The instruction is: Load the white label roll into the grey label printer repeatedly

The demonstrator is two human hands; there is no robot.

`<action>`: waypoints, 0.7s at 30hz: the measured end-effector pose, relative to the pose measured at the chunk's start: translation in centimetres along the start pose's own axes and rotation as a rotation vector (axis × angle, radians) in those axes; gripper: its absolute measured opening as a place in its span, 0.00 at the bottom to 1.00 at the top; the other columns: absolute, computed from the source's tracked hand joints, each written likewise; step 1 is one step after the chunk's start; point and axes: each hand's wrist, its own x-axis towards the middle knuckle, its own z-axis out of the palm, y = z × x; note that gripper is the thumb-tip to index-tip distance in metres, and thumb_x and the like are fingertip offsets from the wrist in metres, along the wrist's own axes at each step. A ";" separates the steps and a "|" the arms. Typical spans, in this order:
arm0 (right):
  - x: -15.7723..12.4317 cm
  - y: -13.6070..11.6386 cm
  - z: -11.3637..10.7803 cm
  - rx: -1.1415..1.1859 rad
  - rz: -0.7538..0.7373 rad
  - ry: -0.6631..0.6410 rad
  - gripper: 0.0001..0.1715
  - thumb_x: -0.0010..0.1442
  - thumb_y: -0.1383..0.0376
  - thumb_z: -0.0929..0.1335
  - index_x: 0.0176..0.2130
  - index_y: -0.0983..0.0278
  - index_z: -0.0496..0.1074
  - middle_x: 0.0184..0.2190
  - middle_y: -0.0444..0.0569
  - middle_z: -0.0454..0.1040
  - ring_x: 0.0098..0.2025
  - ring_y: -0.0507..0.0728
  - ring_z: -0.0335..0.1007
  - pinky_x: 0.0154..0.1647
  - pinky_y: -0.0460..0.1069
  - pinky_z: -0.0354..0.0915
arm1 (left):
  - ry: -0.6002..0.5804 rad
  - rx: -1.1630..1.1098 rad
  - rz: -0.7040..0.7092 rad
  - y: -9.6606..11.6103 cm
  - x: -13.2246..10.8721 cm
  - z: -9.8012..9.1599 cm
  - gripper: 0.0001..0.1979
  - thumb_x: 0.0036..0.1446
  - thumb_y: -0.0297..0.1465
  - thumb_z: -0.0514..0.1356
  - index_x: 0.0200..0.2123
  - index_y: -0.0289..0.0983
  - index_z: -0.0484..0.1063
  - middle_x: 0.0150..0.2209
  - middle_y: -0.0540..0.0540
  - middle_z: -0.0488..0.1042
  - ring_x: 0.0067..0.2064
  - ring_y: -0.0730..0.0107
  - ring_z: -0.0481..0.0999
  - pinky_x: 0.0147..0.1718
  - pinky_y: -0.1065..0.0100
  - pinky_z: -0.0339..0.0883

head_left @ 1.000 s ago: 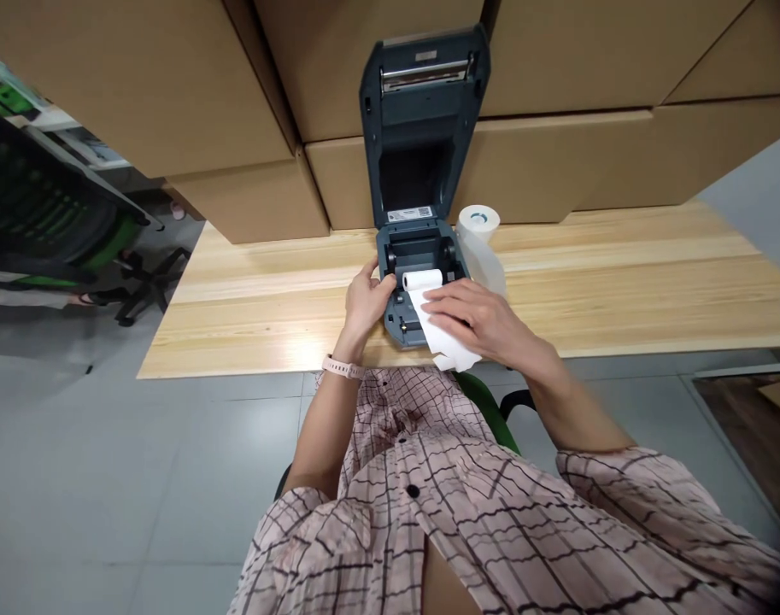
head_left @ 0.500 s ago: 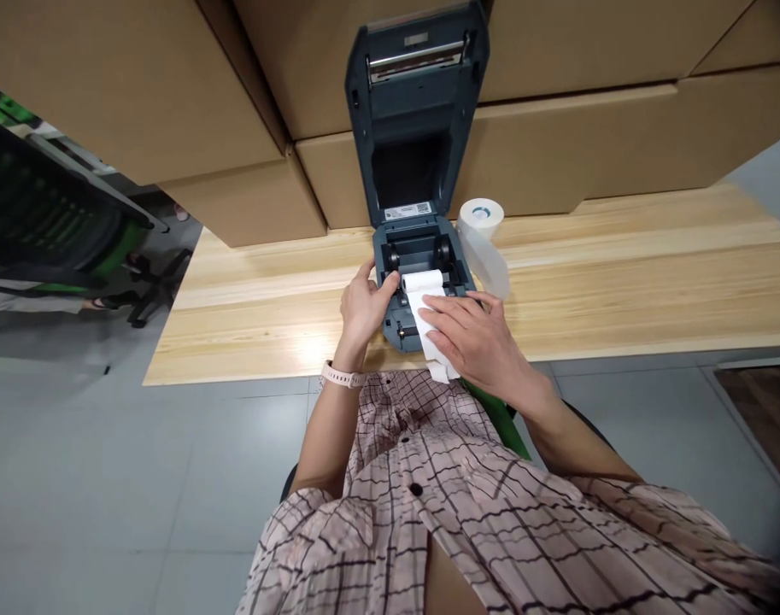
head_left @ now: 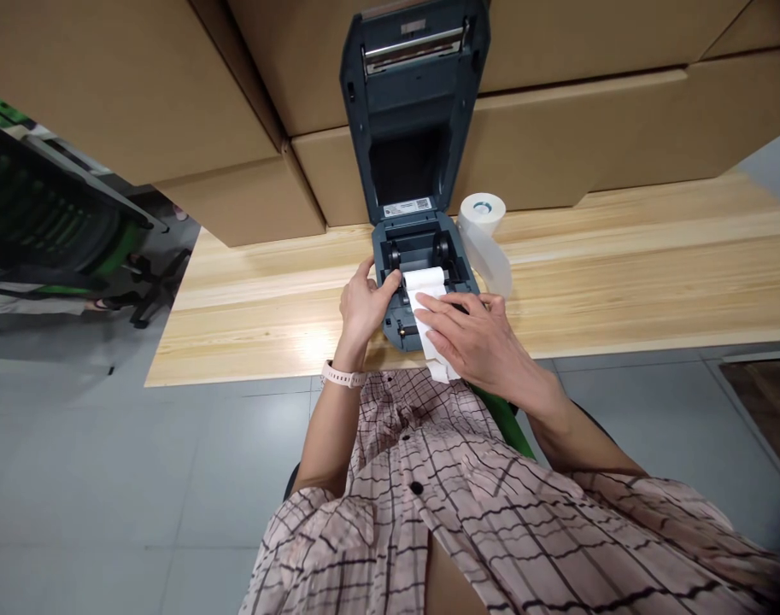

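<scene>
A dark grey label printer (head_left: 399,331) stands on the table with its lid (head_left: 410,102) raised and tilted back. Inside its bay, a small white paper roll (head_left: 424,278) lies across, and its loose paper strip (head_left: 428,329) runs forward over the printer's front edge. My left hand (head_left: 364,303) grips the printer's left side, thumb over the rim close to the roll's left end. Across the strip and the printer's right front lies my right hand (head_left: 472,333), its fingers stretched out flat on the paper. The palm side of that hand is hidden.
A larger label roll (head_left: 483,210) stands right of the printer, a curled length of backing paper (head_left: 485,256) trailing from it. Cardboard boxes (head_left: 530,145) line the back of the wooden table (head_left: 620,282). At the left are a dark chair (head_left: 56,205) and a person's foot (head_left: 111,303).
My right hand's fingers have shifted slightly on the strip, the index finger now bent closer to the others. The left hand, the printer and the rolls stay in place; the view tilts slightly.
</scene>
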 end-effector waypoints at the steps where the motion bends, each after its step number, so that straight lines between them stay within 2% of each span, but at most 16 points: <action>1: 0.0 -0.1 0.0 -0.005 0.002 -0.004 0.19 0.79 0.62 0.60 0.60 0.56 0.75 0.69 0.48 0.75 0.59 0.68 0.74 0.52 0.66 0.58 | 0.002 -0.007 0.001 -0.1 0.0 0.0 0.31 0.62 0.45 0.65 0.64 0.36 0.75 0.24 0.50 0.73 0.31 0.64 0.73 0.33 0.63 0.57; 12: -0.1 -0.3 0.2 -0.062 0.003 0.007 0.19 0.79 0.60 0.61 0.60 0.61 0.75 0.67 0.50 0.76 0.59 0.68 0.74 0.54 0.64 0.59 | 0.030 -0.098 0.017 -0.8 0.3 0.4 0.31 0.60 0.46 0.68 0.62 0.39 0.78 0.22 0.52 0.72 0.30 0.62 0.74 0.33 0.63 0.59; 16: -1.0 -1.8 0.7 -0.043 0.010 0.062 0.19 0.78 0.62 0.63 0.62 0.62 0.74 0.67 0.54 0.77 0.60 0.67 0.75 0.54 0.62 0.61 | 0.046 -0.061 0.009 -1.1 0.5 0.4 0.33 0.60 0.49 0.69 0.63 0.39 0.77 0.26 0.48 0.76 0.34 0.57 0.78 0.37 0.60 0.65; 17: -1.4 -2.3 0.7 -0.021 0.007 0.076 0.19 0.78 0.62 0.64 0.63 0.62 0.73 0.67 0.55 0.77 0.61 0.66 0.75 0.54 0.62 0.62 | 0.071 -0.044 0.015 -1.2 0.2 0.4 0.35 0.59 0.50 0.69 0.65 0.38 0.76 0.29 0.45 0.79 0.37 0.54 0.79 0.39 0.58 0.67; 19: -2.2 -2.9 0.3 0.051 -0.006 0.095 0.17 0.77 0.62 0.65 0.61 0.60 0.74 0.66 0.55 0.77 0.62 0.65 0.76 0.55 0.62 0.64 | 0.156 -0.023 0.101 -1.3 -1.1 0.5 0.41 0.59 0.51 0.69 0.69 0.37 0.70 0.43 0.37 0.83 0.47 0.48 0.81 0.48 0.51 0.71; 21: -2.5 -2.6 -0.8 0.201 -0.039 0.111 0.14 0.78 0.62 0.65 0.58 0.56 0.76 0.61 0.51 0.81 0.60 0.63 0.78 0.57 0.62 0.66 | 0.227 -0.006 0.304 -1.5 -3.5 0.8 0.43 0.61 0.49 0.69 0.73 0.39 0.63 0.62 0.33 0.77 0.63 0.43 0.75 0.60 0.45 0.68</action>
